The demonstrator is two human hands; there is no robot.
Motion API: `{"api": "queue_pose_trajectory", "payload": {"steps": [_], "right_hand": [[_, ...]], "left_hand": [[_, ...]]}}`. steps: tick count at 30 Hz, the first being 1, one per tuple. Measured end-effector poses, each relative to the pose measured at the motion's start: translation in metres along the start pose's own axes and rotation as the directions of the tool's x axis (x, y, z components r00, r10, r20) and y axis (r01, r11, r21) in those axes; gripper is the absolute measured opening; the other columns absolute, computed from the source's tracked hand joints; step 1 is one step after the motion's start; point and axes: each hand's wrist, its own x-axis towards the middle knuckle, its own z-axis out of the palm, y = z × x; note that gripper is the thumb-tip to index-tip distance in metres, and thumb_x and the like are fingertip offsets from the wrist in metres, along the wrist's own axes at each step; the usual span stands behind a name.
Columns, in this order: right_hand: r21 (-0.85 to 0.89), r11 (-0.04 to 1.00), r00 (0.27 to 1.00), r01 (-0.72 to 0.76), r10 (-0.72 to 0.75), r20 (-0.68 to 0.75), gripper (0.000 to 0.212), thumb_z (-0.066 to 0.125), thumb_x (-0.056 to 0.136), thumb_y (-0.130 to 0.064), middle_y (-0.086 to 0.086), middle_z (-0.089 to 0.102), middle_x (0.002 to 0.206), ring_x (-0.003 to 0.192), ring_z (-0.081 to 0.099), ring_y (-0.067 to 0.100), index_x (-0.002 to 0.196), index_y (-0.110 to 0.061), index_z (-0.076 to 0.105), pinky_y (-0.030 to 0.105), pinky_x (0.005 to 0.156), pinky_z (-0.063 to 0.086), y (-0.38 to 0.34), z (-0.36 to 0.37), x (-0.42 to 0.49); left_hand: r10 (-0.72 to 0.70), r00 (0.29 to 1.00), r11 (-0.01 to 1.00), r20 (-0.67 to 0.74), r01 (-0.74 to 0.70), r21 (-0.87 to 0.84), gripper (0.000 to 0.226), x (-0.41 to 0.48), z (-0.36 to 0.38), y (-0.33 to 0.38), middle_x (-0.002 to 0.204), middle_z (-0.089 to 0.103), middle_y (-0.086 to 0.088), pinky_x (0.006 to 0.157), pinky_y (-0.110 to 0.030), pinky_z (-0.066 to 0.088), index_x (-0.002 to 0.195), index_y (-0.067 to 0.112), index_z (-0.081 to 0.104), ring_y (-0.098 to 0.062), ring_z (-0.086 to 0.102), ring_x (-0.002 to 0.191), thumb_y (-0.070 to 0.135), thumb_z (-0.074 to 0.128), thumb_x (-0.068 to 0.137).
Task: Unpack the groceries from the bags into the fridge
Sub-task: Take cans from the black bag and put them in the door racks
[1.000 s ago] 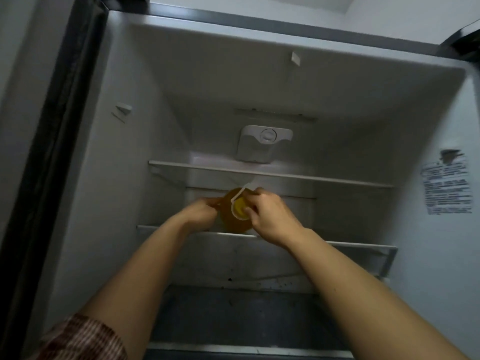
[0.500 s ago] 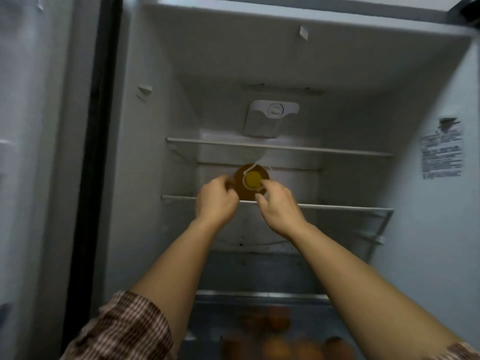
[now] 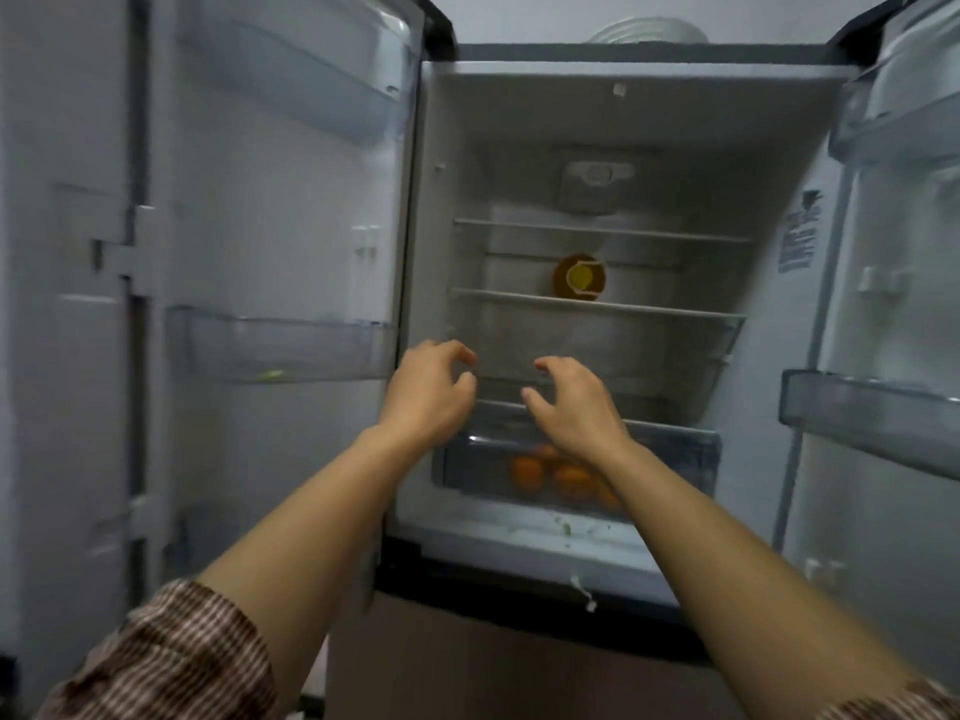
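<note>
On my far left the grey fridge door point(image 3: 208, 252) stands swung wide, and its clear plastic door bins point(image 3: 280, 350) hold next to nothing that I can make out. My left hand point(image 3: 426, 397) hangs in front of the fridge's left wall, its grip loose and empty, fingers curled on air. Just beside it my right hand point(image 3: 571, 407) is the same: slack, holding nothing.

Beyond and above both hands, the round amber bottle with the yellow cap and white ring pull point(image 3: 580, 278) lies on the middle glass shelf point(image 3: 675, 310), cap end toward me, well apart from my fingers. So that item is in, I judge. Below, in the clear crisper drawer point(image 3: 675, 459), sit several orange round fruits point(image 3: 527, 472), partly hidden by my right wrist. No bags show here, so I cannot tell how much is left to unpack; the shelves are mostly bare, which suggests plenty of room and perhaps more to come.

Some pale crumbs and green flecks litter the fridge's bottom ledge point(image 3: 519, 543). On the right the other door point(image 3: 893, 304) is open too, and a white ridged object point(image 3: 649, 32) sits on top of the fridge.
</note>
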Motion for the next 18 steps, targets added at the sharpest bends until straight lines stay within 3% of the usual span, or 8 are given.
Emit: {"api": "queue_pose_trajectory", "payload": {"steps": [6,18], "right_hand": [[0.161,0.983,0.994,0.086,-0.095,0.054,0.041,0.055,0.095,-0.029,0.006,0.055,0.129,0.122,0.049,0.024,0.133,-0.012,0.052,0.039,0.099,0.043,-0.097,0.005,-0.089],[0.365,0.882,0.882,0.298,-0.4,0.248,0.046,0.055,0.093,-0.032,0.006,0.052,0.134,0.126,0.045,0.024,0.134,-0.013,0.049,0.041,0.101,0.041,-0.372,0.085,-0.217]], "left_hand": [[-0.073,0.995,0.987,-0.062,0.081,0.139,0.022,-0.118,-0.11,-0.012,0.106,0.063,-0.007,0.085,-0.035,0.046,0.102,0.017,0.069,-0.026,0.058,0.099,0.014,0.054,0.086],[-0.38,0.908,0.789,-0.177,0.418,0.45,0.03,-0.304,-0.362,-0.123,0.124,0.055,-0.004,0.089,-0.033,0.043,0.118,0.019,0.061,-0.023,0.051,0.115,0.019,0.047,0.091]]}}
